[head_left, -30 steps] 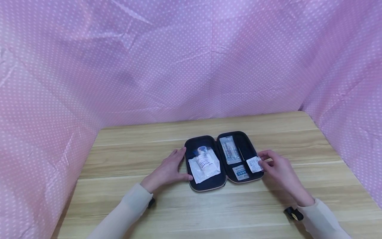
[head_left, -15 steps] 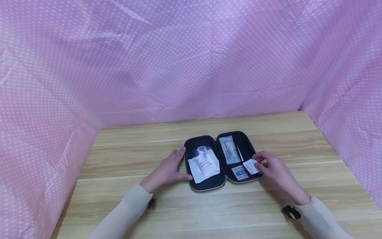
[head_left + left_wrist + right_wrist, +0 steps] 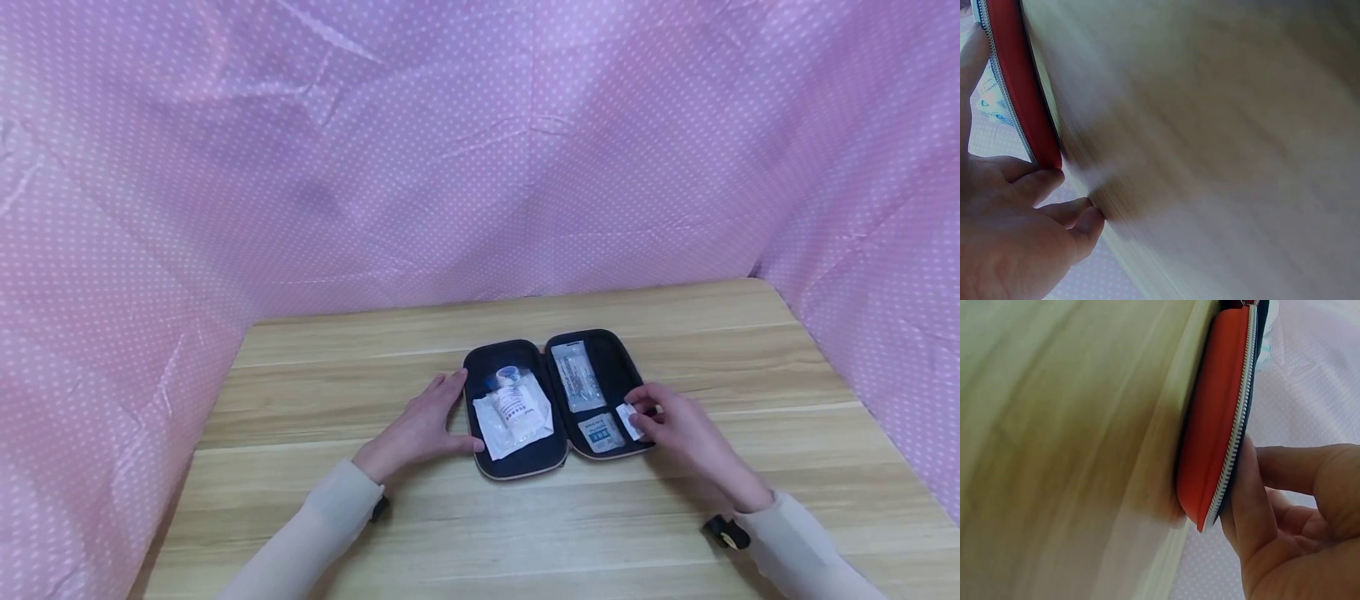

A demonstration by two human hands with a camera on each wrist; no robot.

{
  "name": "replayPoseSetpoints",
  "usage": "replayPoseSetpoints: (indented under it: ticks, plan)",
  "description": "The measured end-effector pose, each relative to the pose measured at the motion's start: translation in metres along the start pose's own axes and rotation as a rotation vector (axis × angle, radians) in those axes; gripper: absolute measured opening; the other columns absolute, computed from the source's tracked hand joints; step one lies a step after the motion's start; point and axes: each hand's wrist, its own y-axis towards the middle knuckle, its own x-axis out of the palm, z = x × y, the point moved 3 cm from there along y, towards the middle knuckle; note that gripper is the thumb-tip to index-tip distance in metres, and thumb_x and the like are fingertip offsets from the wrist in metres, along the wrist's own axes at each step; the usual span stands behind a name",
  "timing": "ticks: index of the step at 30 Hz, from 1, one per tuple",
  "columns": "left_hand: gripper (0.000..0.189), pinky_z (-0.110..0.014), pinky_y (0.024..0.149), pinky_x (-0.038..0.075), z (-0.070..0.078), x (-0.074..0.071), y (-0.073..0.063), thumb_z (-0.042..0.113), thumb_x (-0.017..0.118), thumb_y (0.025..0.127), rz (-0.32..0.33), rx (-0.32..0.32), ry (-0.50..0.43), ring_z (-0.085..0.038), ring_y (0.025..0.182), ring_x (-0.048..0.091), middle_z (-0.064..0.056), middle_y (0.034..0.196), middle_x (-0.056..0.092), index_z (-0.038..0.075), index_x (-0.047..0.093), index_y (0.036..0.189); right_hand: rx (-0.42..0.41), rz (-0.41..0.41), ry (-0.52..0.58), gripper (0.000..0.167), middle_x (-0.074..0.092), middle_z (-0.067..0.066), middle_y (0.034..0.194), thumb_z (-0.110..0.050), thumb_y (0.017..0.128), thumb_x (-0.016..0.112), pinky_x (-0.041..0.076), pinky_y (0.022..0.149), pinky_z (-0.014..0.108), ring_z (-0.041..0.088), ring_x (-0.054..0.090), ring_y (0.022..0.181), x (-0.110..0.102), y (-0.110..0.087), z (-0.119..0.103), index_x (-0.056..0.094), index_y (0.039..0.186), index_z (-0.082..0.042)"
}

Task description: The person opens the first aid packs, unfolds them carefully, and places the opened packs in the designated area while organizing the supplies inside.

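A zippered case (image 3: pixel 536 458), black inside and red outside, lies spread open on the wooden table. My left hand (image 3: pixel 420 425) rests against the case's left side, its thumb and fingers spread along the rim. In the right half, my right hand (image 3: pixel 686 429) pinches a small white sachet (image 3: pixel 626 418) by the near right corner; the hand partly covers it. Beside the sachet lies a blue-and-white sachet (image 3: pixel 600 433), with a long clear-and-white packet (image 3: pixel 577 377) above. The left half holds white packets (image 3: pixel 517 425) and a small white roll (image 3: pixel 507 376).
The wooden table (image 3: pixel 337 542) extends around the case on all sides. Pink dotted cloth (image 3: pixel 480 167) hangs behind and at both sides. In the right wrist view, the case's zipper (image 3: pixel 1235 434) runs along its rim near the fingers.
My right hand has moved slightly left with the white sachet, which sits lower and is more covered. A thin light strip seen beside it earlier no longer shows. My left hand stays put.
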Motion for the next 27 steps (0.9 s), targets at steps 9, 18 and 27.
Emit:
replayPoseSetpoints:
  ticks: [9, 18, 27]
  plan:
    - [0.118, -0.063, 0.12, 0.025, 0.0026, -0.001, 0.0005, 0.057, 0.086, 0.078, -0.009, -0.001, 0.005, -0.041, 0.155, 0.02, -0.014, 0.168, 0.029, 0.006, 0.024, 0.165, -0.039, 0.036, -0.093, 0.015, 0.074, 0.005, 0.091, 0.002, 0.09, 0.073, 0.057, 0.075, 0.042, 0.02, 0.069, 0.083, 0.0031, 0.0016, -0.0046, 0.071, 0.105, -0.002]
    - [0.118, -0.063, 0.12, 0.024, 0.0034, -0.0013, 0.0003, 0.057, 0.086, 0.078, -0.012, -0.005, 0.001, -0.04, 0.156, 0.019, -0.013, 0.168, 0.029, 0.007, 0.024, 0.165, -0.043, 0.04, -0.117, 0.013, 0.075, 0.007, 0.092, 0.003, 0.09, 0.072, 0.057, 0.071, 0.04, 0.018, 0.068, 0.081, 0.0018, 0.0029, -0.004, 0.072, 0.101, -0.003]
    - [0.119, -0.063, 0.12, 0.025, 0.0005, 0.0006, -0.0004, 0.058, 0.086, 0.078, -0.013, -0.009, 0.002, -0.04, 0.156, 0.018, -0.013, 0.168, 0.028, 0.008, 0.022, 0.165, -0.017, -0.008, -0.056, 0.013, 0.072, 0.006, 0.09, 0.002, 0.093, 0.07, 0.057, 0.07, 0.034, 0.016, 0.066, 0.08, 0.0059, 0.0059, -0.0032, 0.072, 0.105, -0.001]
